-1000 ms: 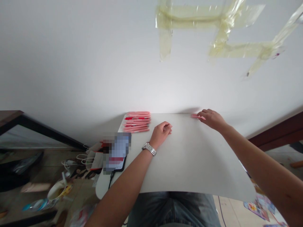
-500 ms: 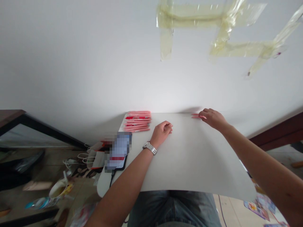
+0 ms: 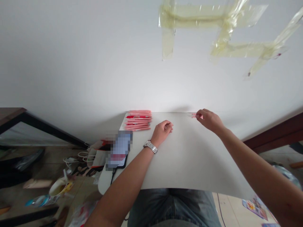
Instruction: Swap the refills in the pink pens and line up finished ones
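Note:
My left hand, a metal watch on its wrist, rests on the white table with its fingers loosely curled and nothing visible in them. To its left lies a row of slim pink pens, a few with red parts, side by side near the wall. At the table's back edge, my right hand hovers over a couple of pink pens. Its fingers bend down, with a small gap between thumb and forefinger, and partly hide these pens.
A phone, its screen blurred out, lies at the table's left edge with a cable attached. The wall rises directly behind the table. On the floor at the left stand a cup and a plastic bottle.
My right hand has shifted slightly left over the pink pens at the back edge, which stay about where they were. My left hand keeps its place and curled shape.

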A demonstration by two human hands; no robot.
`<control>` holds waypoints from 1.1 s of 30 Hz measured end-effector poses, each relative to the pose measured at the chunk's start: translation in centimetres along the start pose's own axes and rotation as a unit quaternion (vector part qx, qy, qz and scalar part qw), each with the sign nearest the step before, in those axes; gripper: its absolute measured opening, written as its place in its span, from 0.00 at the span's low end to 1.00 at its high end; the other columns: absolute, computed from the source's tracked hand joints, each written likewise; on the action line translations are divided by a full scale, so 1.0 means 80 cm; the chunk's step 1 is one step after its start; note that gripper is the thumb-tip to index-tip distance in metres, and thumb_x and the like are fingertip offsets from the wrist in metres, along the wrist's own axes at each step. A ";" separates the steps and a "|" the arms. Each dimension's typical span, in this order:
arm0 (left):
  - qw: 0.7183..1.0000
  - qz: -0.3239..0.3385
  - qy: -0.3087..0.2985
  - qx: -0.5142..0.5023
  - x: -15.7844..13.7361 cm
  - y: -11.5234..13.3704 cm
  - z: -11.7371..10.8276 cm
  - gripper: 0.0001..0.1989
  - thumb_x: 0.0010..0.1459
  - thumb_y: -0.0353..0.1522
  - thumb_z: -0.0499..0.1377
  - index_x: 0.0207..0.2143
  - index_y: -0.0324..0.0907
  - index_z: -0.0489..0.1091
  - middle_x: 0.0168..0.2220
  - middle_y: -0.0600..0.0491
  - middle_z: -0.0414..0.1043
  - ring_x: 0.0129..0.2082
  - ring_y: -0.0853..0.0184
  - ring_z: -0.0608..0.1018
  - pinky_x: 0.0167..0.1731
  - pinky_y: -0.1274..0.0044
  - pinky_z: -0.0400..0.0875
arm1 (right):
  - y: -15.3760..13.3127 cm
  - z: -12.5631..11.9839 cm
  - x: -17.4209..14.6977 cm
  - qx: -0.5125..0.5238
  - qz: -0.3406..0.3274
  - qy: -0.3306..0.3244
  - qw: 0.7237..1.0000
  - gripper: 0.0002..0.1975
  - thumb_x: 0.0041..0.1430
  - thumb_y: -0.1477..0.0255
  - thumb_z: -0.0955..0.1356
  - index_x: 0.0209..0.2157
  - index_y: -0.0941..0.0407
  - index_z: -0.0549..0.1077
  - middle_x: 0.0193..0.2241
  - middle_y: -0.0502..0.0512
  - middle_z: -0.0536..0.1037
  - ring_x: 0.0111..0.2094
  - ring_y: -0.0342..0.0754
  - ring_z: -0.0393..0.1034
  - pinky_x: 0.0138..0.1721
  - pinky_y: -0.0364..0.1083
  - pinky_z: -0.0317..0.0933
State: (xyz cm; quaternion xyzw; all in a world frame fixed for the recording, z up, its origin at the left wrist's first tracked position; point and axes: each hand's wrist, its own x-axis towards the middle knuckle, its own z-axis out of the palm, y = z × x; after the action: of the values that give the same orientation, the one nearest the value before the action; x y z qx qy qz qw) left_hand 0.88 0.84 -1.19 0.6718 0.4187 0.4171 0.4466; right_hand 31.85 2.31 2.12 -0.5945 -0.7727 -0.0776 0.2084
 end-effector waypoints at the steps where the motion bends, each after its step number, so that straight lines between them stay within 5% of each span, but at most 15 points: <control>1: 1.000 0.002 0.001 0.001 0.000 0.000 0.000 0.14 0.66 0.43 0.58 0.38 0.41 0.74 0.33 0.50 0.80 0.31 0.69 0.82 0.32 0.79 0.77 | -0.011 0.002 -0.001 0.015 0.000 0.003 1.000 0.10 0.68 0.64 0.63 0.38 0.52 0.74 0.36 0.56 0.80 0.30 0.49 0.71 0.28 0.46 0.55; 8: 0.999 0.023 0.010 0.040 -0.002 0.004 -0.003 0.13 0.67 0.42 0.57 0.38 0.42 0.73 0.32 0.51 0.80 0.32 0.68 0.82 0.34 0.78 0.76 | -0.072 0.031 -0.006 0.089 0.020 -0.031 0.995 0.12 0.68 0.62 0.64 0.32 0.52 0.69 0.28 0.54 0.75 0.27 0.48 0.67 0.27 0.46 0.52; 14: 0.981 0.068 0.043 0.179 -0.003 0.010 -0.011 0.10 0.67 0.38 0.56 0.37 0.45 0.74 0.32 0.54 0.79 0.32 0.68 0.78 0.34 0.78 0.69 | -0.101 0.057 -0.015 0.102 0.032 -0.025 0.994 0.13 0.68 0.60 0.63 0.30 0.51 0.67 0.28 0.53 0.75 0.27 0.49 0.67 0.28 0.47 0.53; 33: 0.973 0.060 0.043 0.219 0.002 0.000 -0.016 0.11 0.67 0.37 0.55 0.37 0.44 0.75 0.32 0.54 0.78 0.30 0.68 0.75 0.33 0.78 0.66 | -0.096 0.067 -0.021 0.157 0.048 -0.056 0.985 0.14 0.65 0.59 0.65 0.29 0.51 0.68 0.25 0.53 0.74 0.30 0.51 0.68 0.31 0.47 0.56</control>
State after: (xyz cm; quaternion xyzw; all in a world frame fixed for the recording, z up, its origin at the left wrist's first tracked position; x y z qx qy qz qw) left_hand -0.28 1.30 -0.85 0.7587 0.4773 0.3699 0.2445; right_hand 23.64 0.67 -2.43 -0.5945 -0.7560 0.0880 0.2594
